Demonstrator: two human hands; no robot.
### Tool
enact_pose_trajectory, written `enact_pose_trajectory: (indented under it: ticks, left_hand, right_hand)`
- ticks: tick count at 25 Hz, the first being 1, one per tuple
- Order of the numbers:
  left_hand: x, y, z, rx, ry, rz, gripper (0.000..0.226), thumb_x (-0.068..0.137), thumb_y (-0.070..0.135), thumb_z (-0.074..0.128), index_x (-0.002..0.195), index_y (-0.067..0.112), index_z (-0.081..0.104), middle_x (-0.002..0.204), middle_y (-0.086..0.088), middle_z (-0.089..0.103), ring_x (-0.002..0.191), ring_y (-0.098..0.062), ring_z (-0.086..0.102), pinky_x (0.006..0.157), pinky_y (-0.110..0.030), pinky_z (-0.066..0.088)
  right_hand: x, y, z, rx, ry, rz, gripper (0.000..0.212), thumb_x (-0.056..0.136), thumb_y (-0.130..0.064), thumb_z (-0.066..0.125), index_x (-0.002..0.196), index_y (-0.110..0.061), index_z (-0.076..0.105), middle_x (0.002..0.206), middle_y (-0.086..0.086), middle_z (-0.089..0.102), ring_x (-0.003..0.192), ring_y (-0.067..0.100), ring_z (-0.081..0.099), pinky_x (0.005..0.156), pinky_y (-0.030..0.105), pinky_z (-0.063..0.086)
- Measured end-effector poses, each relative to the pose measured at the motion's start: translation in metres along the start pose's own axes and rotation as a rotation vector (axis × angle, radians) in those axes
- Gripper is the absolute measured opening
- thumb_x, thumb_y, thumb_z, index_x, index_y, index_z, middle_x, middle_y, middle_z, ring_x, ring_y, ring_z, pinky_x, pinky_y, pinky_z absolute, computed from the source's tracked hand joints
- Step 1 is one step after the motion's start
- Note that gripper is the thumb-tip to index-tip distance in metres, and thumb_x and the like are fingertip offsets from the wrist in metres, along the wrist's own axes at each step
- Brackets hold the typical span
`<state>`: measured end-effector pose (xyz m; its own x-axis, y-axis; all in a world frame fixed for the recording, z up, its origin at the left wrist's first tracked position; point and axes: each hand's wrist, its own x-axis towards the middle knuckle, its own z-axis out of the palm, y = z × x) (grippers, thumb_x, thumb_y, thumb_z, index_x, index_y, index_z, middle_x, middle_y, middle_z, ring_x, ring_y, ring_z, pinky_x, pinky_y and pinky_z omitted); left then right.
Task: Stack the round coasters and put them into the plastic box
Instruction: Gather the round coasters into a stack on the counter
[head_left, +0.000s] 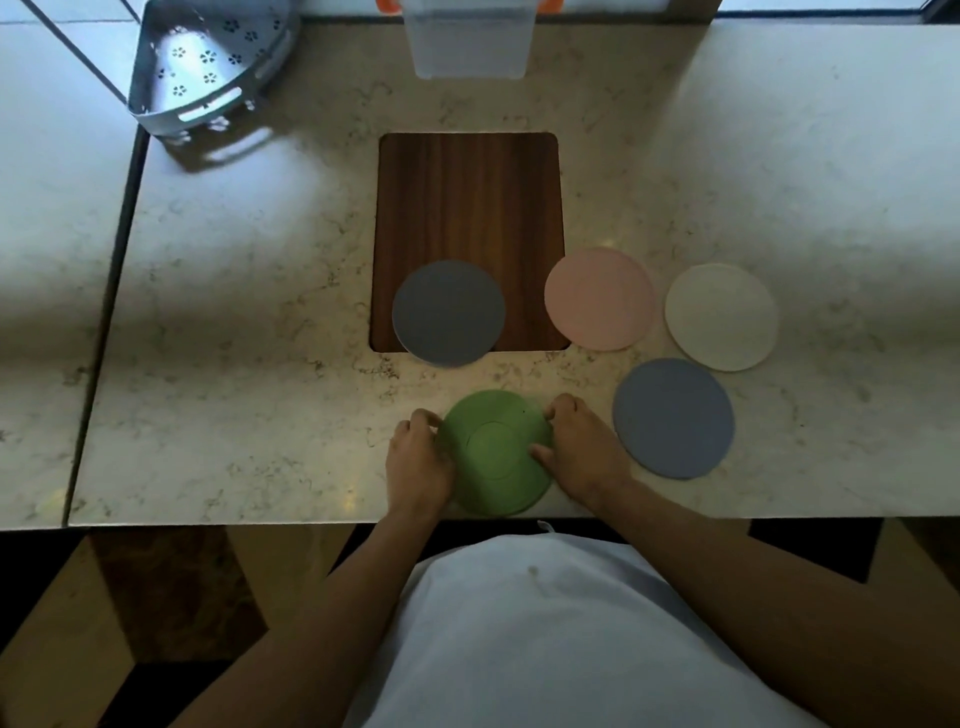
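A green round coaster (493, 452) lies at the counter's front edge. My left hand (418, 457) grips its left rim and my right hand (584, 449) grips its right rim, thumb on top. A grey-blue coaster (448, 313) rests half on the wooden board (467, 197). To the right lie a pink coaster (600, 299), a white coaster (722, 317) and a blue coaster (674, 418), all flat on the counter and apart from each other. The clear plastic box (467, 44) with orange handles stands at the far edge, centre.
A grey perforated corner rack (208, 67) sits at the far left. A seam (109, 312) splits the marble counter on the left. The counter's front edge (260, 521) runs just below my hands.
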<state>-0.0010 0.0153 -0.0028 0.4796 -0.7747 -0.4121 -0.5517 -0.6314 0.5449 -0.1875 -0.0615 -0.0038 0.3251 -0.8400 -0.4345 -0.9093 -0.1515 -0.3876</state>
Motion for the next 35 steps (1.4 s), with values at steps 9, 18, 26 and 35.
enact_pose_trajectory:
  ticks: [9,18,26,35]
  left_hand:
    - [0.023,0.048,0.003,-0.094,0.041,-0.044,0.025,0.080,0.005,0.066,0.103,0.011,0.074,0.094,-0.007,0.076,0.086,-0.022,0.068,0.083,-0.038,0.058]
    - [0.029,0.149,0.070,-0.099,-0.218,0.041,0.028,0.073,0.004,0.072,0.098,0.013,0.078,0.085,0.001,0.073,0.089,-0.018,0.070,0.081,-0.029,0.054]
    - [0.026,0.186,0.114,-0.029,-0.235,0.089,0.024,0.070,0.005,0.073,0.093,0.011,0.079,0.088,-0.005,0.077,0.085,-0.018,0.070,0.078,-0.025,0.050]
    - [0.016,0.189,0.126,0.131,-0.194,0.175,0.016,0.077,0.009,0.067,0.090,0.008,0.075,0.092,-0.010,0.073,0.089,-0.027,0.066,0.084,-0.042,0.054]
  right_hand:
    - [0.004,0.024,-0.018,0.552,0.169,0.190,0.013,0.092,-0.017,0.063,0.104,-0.020,0.061,0.088,-0.010,0.063,0.079,0.008,0.059,0.065,0.019,0.044]
    - [-0.009,0.140,-0.071,0.622,0.447,0.498,0.018,0.081,-0.019,0.077,0.099,-0.018,0.074,0.088,-0.004,0.071,0.083,0.011,0.066,0.082,0.025,0.051]
    - [-0.012,0.184,-0.070,0.658,0.497,0.617,0.016,0.082,-0.018,0.077,0.097,-0.017,0.074,0.083,-0.005,0.069,0.078,0.010,0.064,0.076,0.021,0.047]
    - [-0.011,0.181,-0.066,0.537,0.538,0.586,0.021,0.085,-0.018,0.075,0.105,-0.013,0.071,0.100,0.005,0.065,0.086,0.016,0.062,0.080,0.020,0.044]
